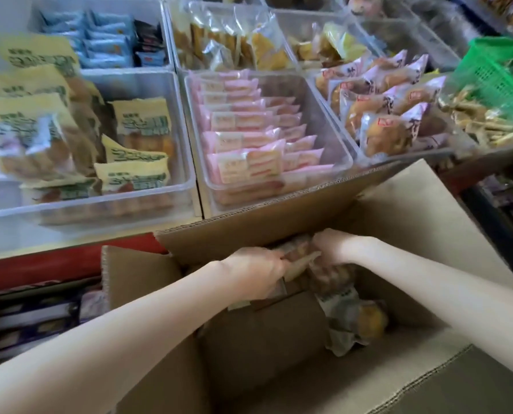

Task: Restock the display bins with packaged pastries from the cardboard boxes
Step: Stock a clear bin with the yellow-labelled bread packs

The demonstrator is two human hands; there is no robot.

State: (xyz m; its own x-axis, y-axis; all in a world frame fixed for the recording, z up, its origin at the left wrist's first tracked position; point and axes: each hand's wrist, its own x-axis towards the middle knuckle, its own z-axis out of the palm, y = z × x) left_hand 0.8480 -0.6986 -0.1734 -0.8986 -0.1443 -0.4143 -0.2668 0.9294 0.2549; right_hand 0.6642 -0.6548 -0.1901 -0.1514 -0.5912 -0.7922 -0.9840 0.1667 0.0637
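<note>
An open cardboard box (267, 333) stands in front of me with its flaps up. Both my hands reach down into it at the far side. My left hand (256, 271) and my right hand (334, 246) each grip a bunch of packaged pastries (301, 256) between them. More wrapped pastries (353, 318) lie lower in the box. Beyond the box stand clear display bins: one with yellow-labelled pastry packs (135, 144), one with pink packs (249, 135), one with purple-trimmed buns (389, 109).
A green plastic basket (500, 70) sits at the right over a pile of loose snack packs. Further bins with blue and clear packs (106, 40) fill the back row. A red shelf edge (55, 264) runs below the bins, with more goods underneath.
</note>
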